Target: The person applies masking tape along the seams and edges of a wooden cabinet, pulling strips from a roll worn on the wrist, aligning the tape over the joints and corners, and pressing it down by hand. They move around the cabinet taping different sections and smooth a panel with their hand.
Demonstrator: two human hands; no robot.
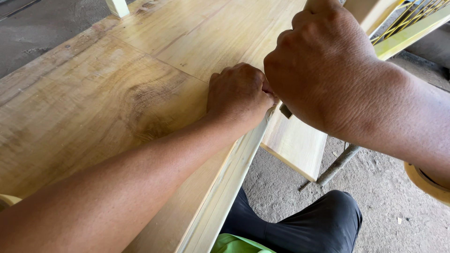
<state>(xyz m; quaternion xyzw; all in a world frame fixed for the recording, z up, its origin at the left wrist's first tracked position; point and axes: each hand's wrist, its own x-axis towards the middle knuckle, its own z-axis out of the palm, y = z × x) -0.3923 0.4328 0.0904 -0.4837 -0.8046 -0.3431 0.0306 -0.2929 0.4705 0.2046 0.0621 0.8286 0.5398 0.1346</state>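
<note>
A large pale wooden board (117, 93) with a knot in its grain lies in front of me, its moulded edge (229, 182) running toward my lap. My left hand (239, 93) rests on that edge with the fingers curled into a fist; whatever it may pinch is hidden. My right hand (318, 65) is closed just to the right of it and touches it. A small dark tool (285, 111) pokes out from under my right hand at the board's edge. A shorter wooden piece (295, 145) hangs below the edge under my right hand.
My knee in black trousers (323, 225) and a bit of green cloth (234, 244) are below the board. On the concrete floor lies a metal rod (338, 163). A tape roll (424, 183) shows at the right, and a yellow-green frame with a wire grid (412, 26) at the upper right.
</note>
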